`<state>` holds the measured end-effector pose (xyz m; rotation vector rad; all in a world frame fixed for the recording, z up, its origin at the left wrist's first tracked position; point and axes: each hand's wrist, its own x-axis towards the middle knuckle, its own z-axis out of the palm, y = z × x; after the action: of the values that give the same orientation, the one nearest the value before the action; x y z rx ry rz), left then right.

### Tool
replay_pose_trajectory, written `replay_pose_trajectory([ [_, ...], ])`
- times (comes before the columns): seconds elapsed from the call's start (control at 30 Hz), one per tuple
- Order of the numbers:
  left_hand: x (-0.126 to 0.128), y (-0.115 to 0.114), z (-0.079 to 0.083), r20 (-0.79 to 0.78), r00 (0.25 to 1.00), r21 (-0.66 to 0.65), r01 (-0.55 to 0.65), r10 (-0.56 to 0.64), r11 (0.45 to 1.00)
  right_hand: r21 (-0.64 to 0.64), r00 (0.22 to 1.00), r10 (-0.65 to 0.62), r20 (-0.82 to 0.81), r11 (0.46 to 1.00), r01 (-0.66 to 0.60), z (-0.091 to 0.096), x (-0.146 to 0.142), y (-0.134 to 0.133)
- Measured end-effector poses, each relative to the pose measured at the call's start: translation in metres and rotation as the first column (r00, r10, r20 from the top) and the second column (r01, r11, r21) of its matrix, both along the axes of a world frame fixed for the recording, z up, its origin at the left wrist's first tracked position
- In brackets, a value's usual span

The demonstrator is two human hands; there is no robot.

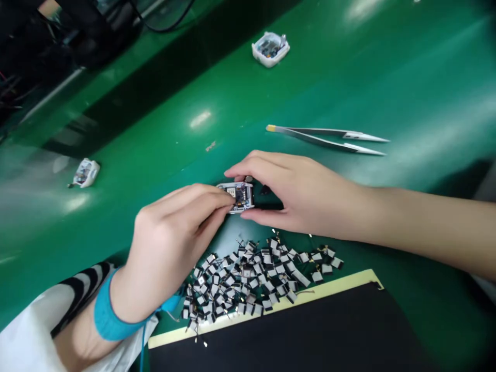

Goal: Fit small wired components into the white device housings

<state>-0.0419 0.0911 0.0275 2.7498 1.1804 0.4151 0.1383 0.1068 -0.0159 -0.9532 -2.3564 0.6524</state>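
Note:
A small white device case [239, 197] with an exposed circuit board lies on the green belt [349, 77] between my hands. My left hand [174, 243] reaches in from the lower left, fingers pinched together and pressing onto the board. My right hand [294, 194] comes from the right, thumb and fingers closed around the case's right side. A blue strap circles my left wrist. Just below my hands lies a pile of several small silver battery cells [251, 279] with thin wires.
Metal tweezers [329, 138] lie on the belt beyond my right hand. Another open white case [270, 48] sits far up the belt, and a third [86, 173] at the left. A black mat with a yellow edge [294, 330] covers the near side.

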Motion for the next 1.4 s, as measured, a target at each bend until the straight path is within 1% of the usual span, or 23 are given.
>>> replay_pose_trajectory([
  [0.13, -0.001, 0.000, -0.002, -0.026, 0.999, 0.043, 0.033, -0.032, 0.999, -0.023, 1.000, 0.008, 0.001, 1.000, -0.008, 0.001, 0.002, 0.002],
  [0.37, 0.000, -0.001, -0.002, -0.114, 0.993, 0.107, 0.052, -0.039, 0.993, -0.013, 0.996, 0.002, 0.092, 1.000, -0.001, 0.006, 0.000, 0.003],
  [0.63, -0.003, -0.003, -0.004, -0.089, 0.996, 0.013, 0.015, -0.013, 1.000, -0.065, 0.987, 0.007, 0.163, 0.998, 0.004, 0.007, -0.001, 0.005],
  [0.8, -0.003, -0.003, -0.006, -0.044, 0.999, -0.029, -0.003, 0.002, 1.000, -0.065, 0.981, 0.013, 0.192, 0.998, 0.000, 0.007, -0.001, 0.006],
  [1.03, -0.003, -0.002, -0.006, -0.042, 0.999, -0.014, -0.003, 0.002, 1.000, -0.078, 0.977, -0.008, 0.215, 0.997, 0.025, 0.008, -0.002, 0.006],
  [1.23, -0.003, -0.003, -0.007, -0.038, 0.999, -0.035, -0.011, 0.009, 0.999, -0.043, 0.971, -0.008, 0.238, 0.999, 0.018, 0.010, -0.002, 0.006],
  [1.4, -0.001, -0.002, -0.008, -0.033, 0.999, -0.022, -0.034, 0.033, 0.999, -0.051, 0.963, -0.001, 0.268, 0.999, 0.016, 0.010, -0.001, 0.005],
])
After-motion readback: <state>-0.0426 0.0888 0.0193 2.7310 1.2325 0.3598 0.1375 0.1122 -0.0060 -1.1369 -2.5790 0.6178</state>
